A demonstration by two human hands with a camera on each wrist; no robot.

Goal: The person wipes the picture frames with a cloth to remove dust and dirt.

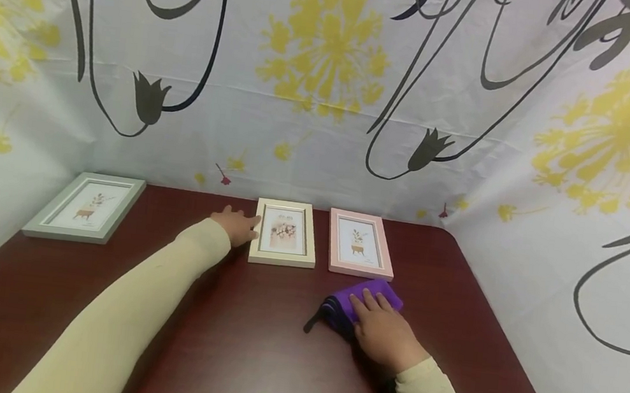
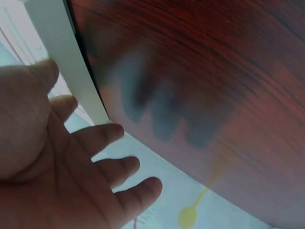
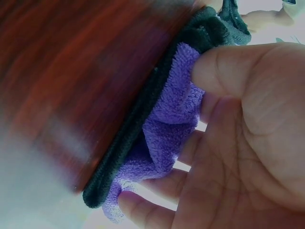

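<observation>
Three picture frames lie along the table's far edge. The cream picture frame (image 1: 282,260) is in the middle, with a flower print inside. My left hand (image 1: 234,225) reaches to its left side, fingers spread and thumb at the border. In the left wrist view, the thumb and index fingertip (image 2: 66,103) overlap the pale frame edge, while the other fingers extend past it. To the right, my right hand (image 1: 384,332) holds a folded purple cloth (image 3: 167,102) with black trim, thumb on one side and fingers on the other. The cloth rests on the table just before the pink frame (image 1: 360,270).
A grey-green frame (image 1: 66,233) lies at the table's far left. The dark red-brown wooden table (image 1: 253,344) has a glossy top. Behind it and at both sides hangs a white curtain (image 1: 319,152) printed with yellow flowers and dark stems.
</observation>
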